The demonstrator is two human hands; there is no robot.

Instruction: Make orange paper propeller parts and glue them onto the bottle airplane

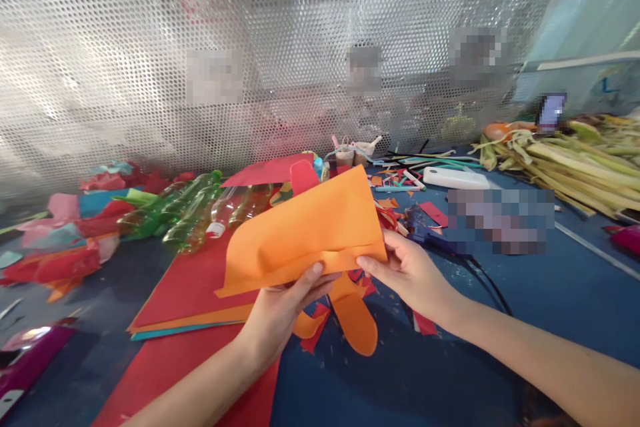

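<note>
While both hands gripped its lower edge, the curved orange sheet [300, 233] rose mostly above and to the left of the fingers, its long axis running left to right and tilting up toward the right. The left hand [287, 307] had its thumb on the front face near the middle of that edge, with its other fingers curled underneath. The right hand [407, 270] was clamped on the lower right corner, thumb in front and fingers behind. What seemed to matter most was the narrow folded flap [345, 257] along the edge: it spanned the space between the two thumbs, and the right hand was nearer its outer end. The sheet's left end reached past the left fingers, unheld.

Below the fingers, a round-ended orange strip [356, 320] rested on the blue worktop [450, 380]. Red sheets [195, 280] lay to the left of the left fingers, with green plastic bottles [193, 213] beyond. Past the right fingers lay a dark-blue corded tool [425, 233], perhaps a glue gun.
</note>
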